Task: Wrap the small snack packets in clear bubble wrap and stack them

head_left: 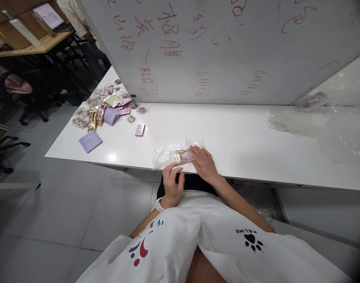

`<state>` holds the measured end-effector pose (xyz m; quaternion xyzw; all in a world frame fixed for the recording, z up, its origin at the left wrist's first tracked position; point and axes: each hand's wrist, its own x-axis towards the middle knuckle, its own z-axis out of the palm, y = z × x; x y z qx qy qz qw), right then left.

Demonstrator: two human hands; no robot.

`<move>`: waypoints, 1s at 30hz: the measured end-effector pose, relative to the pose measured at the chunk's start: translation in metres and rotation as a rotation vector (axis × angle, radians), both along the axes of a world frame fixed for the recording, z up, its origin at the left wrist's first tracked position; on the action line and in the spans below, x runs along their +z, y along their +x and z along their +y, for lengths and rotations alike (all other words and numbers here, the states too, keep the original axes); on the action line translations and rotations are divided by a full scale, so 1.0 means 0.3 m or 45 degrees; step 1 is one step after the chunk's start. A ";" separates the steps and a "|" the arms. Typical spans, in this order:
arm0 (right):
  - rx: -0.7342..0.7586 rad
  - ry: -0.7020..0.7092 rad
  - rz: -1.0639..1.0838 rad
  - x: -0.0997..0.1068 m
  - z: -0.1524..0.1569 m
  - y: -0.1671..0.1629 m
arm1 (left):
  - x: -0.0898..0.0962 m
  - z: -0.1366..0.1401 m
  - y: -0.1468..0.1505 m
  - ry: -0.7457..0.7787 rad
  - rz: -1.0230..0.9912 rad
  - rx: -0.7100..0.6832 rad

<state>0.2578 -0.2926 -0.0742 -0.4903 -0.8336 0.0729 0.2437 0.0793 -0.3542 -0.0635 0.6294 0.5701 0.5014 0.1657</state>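
Note:
A clear plastic bag lies on the white table close to its front edge. Inside it shows a gold sachet with red marks. My right hand rests flat over the bag's right part, fingers stretched out and together. My left hand is at the table edge just in front of the bag, its fingers loosely curved and the thumb apart, with nothing seen between them. Whether its fingertips touch the bag I cannot tell.
To the left lie a small red-and-white box, a purple packet and a heap of wrapped items with gold sachets. Behind stands a whiteboard. More clear plastic bags cover the table's right end. A person is at the far left.

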 end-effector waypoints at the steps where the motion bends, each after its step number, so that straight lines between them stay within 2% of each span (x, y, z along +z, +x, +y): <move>1: -0.001 -0.011 -0.024 0.002 -0.001 0.000 | 0.007 -0.018 -0.027 -0.128 -0.226 0.062; 4: 0.006 -0.047 -0.077 0.009 -0.002 -0.003 | 0.056 -0.011 -0.099 -0.612 -1.040 0.140; 6: 0.001 -0.059 -0.090 0.011 -0.003 -0.006 | 0.104 0.011 -0.123 -0.822 -1.478 0.124; 7: -0.004 -0.062 -0.092 0.012 -0.004 -0.008 | 0.128 0.018 -0.125 -0.877 -1.610 0.124; 10: -0.028 -0.063 -0.082 0.013 -0.010 -0.012 | 0.179 0.014 -0.105 -0.867 -1.743 0.252; 12: -0.036 -0.061 -0.072 0.013 -0.013 -0.013 | 0.190 0.012 -0.093 -0.808 -1.748 0.330; 14: -0.038 -0.056 -0.063 0.015 -0.014 -0.013 | 0.186 0.032 -0.097 -0.809 -1.738 0.325; 17: -0.036 -0.055 -0.050 0.019 -0.014 -0.012 | 0.158 0.103 -0.114 -0.930 -1.570 0.209; 19: -0.033 -0.058 -0.043 0.021 -0.014 -0.012 | 0.127 0.152 -0.103 -0.911 -1.276 0.138; 21: -0.032 -0.053 -0.036 0.019 -0.013 -0.014 | 0.087 0.185 -0.058 -0.696 -0.876 0.143; 23: -0.040 -0.048 -0.028 0.014 -0.010 -0.018 | 0.042 0.202 0.009 -0.377 -0.471 0.161; 25: -0.053 -0.048 -0.020 0.007 -0.004 -0.021 | -0.001 0.209 0.068 -0.092 -0.137 0.086; 27: -0.062 -0.050 0.002 0.000 0.001 -0.022 | -0.032 0.208 0.095 0.051 0.128 -0.061; 30: -0.039 -0.029 0.092 -0.003 -0.003 -0.003 | -0.040 0.193 0.064 0.080 0.453 -0.276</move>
